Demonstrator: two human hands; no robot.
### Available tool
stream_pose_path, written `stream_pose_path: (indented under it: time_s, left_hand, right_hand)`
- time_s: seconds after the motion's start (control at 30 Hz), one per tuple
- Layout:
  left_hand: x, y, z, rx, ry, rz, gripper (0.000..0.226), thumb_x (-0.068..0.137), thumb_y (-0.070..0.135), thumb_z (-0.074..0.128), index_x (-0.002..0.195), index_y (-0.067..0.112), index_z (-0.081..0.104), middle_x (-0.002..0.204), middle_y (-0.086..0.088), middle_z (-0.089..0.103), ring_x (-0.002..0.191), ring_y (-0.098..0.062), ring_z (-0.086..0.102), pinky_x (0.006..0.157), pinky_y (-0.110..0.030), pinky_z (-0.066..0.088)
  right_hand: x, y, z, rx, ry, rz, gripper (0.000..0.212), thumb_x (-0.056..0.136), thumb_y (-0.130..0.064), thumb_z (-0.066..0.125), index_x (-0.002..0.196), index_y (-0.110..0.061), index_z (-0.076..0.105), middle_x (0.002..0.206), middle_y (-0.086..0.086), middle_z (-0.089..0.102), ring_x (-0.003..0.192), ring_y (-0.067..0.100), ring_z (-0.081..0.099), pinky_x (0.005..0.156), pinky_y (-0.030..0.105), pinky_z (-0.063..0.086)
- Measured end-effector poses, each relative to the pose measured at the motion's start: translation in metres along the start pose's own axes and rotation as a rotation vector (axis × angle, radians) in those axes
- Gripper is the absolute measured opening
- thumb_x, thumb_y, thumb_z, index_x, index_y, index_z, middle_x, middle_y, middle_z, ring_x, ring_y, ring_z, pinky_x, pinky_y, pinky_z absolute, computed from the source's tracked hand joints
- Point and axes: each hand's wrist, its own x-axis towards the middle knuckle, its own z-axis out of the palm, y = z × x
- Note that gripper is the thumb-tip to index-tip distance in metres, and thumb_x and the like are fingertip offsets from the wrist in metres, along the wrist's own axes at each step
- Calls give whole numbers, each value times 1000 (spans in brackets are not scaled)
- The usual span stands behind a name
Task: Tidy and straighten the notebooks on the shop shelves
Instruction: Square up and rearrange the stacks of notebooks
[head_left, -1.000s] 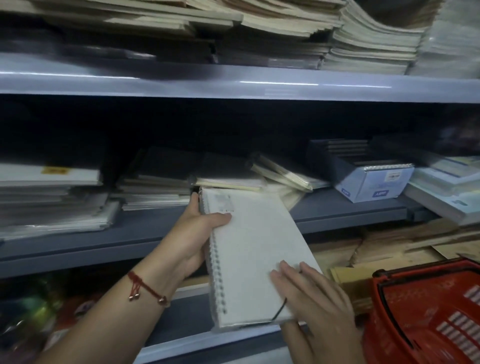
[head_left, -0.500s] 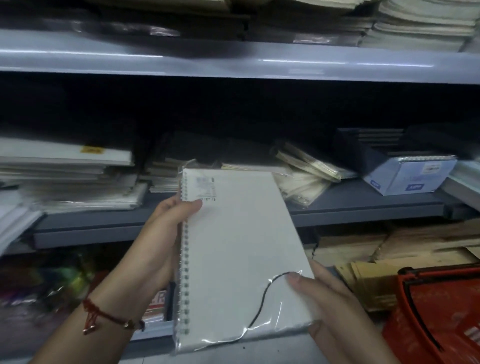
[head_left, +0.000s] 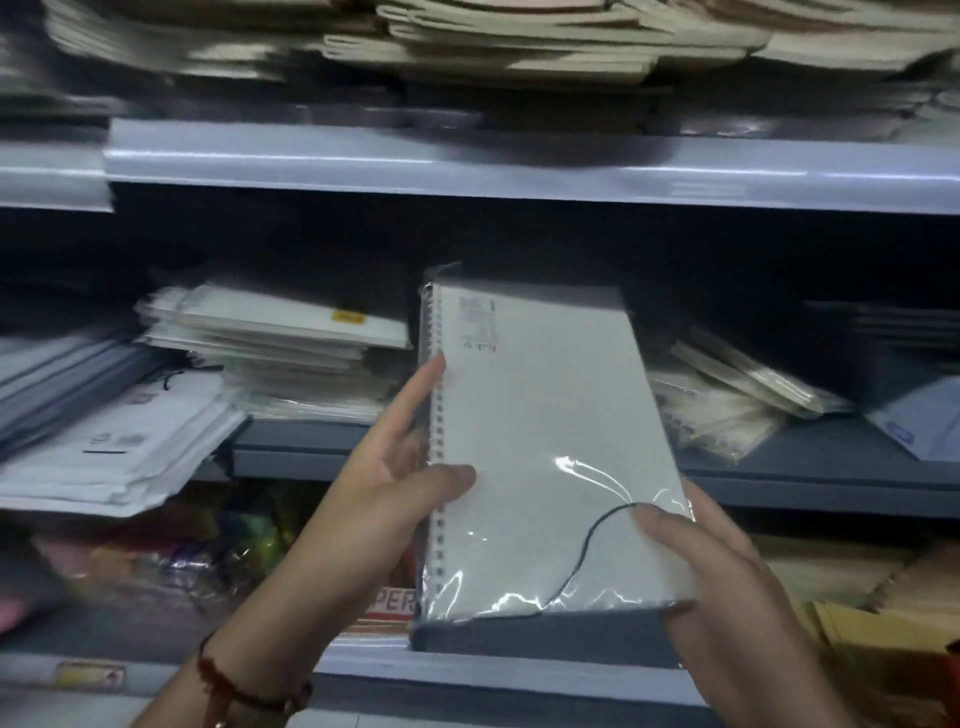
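A stationery shop aisle, seen up close.

Grey metal shelves (head_left: 519, 171) run in tiers, each loaded with flat stacks of notebooks (head_left: 270, 332), many sealed in clear plastic sleeves; one stack carries a small yellow price sticker (head_left: 347, 316), and brown paper goods (head_left: 857, 613) fill the lower tier at the right.

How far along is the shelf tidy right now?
Done: nothing clearly; the flat stack with the yellow tag looks fairly even. In hand: a wrapped spiral notebook, off the shelf, gripped by the left hand at the spiral edge and the right hand at the lower corner. Left: shelving it, plus the leaning packs and the sliding pile.
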Motion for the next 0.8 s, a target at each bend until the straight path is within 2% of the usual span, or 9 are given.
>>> stream_pose_path:
  time_s: [0.1,0.27,0.37,0.47,0.53,0.6,0.67,0.73,0.8]
  left_hand:
    - [-3,9,-11,-14,137,65,76,79,0,65,137,47,47,117,-2,73,100,-27,73,76,-39,55]
    - [-6,24,-38,12,339,228,63,77,8,74,124,45,57,121,8,70,101,-17,72,74,-31,54]
    - [-22,31,-62,322,422,337,47,74,35,71,117,53,60,130,27,59,106,-3,66,85,-33,49]
    - [-39,39,-83,893,361,441,43,76,60,63,118,49,63,152,29,35,141,-5,38,105,-36,36]
    - [-40,36,-94,1192,276,550,45,79,64,62,118,41,66,149,19,45,148,-15,29,111,-42,33]
    - [-35,29,-100,1329,238,630,43,82,59,63,116,34,69,140,11,57,143,-23,38,109,-51,39]
    - [-28,21,-104,1376,272,695,35,87,49,62,114,29,72,130,6,65,131,-27,51,101,-55,45]
    - [-22,18,-106,1379,325,726,31,90,43,61,113,25,73,125,4,67,126,-27,56,99,-54,46]
    - [-19,17,-108,1369,379,718,31,92,42,58,112,25,73,124,4,67,127,-26,55,100,-53,45]
  right_hand:
    - [9,-3,24,-5,-68,-20,38,83,-2,58,117,-13,71,108,12,75,101,29,72,87,42,50]
    - [35,-5,68,-29,-156,1,36,90,-3,54,120,-15,69,112,8,75,106,27,70,93,43,51]
    - [51,-3,91,-11,-197,48,32,93,-3,53,118,-14,69,111,8,75,101,23,72,85,37,54]
    - [63,2,111,10,-216,126,26,93,-3,53,111,-12,70,102,8,77,82,17,75,61,28,57]
    - [70,5,123,11,-202,189,22,92,-3,55,107,-10,69,93,7,78,71,15,74,51,26,56]
    - [75,4,132,3,-180,237,18,91,-4,58,106,-7,67,86,7,77,67,15,74,49,25,55]
    - [81,1,138,-57,-188,220,16,91,-5,59,105,-6,67,81,6,76,65,15,72,47,25,54]
    - [86,-1,142,-234,-203,102,23,94,-12,61,116,-11,66,93,2,76,77,13,71,55,26,54]
    - [87,0,140,-579,-171,-168,43,95,-31,63,137,-25,55,127,-5,63,107,10,62,84,28,50]
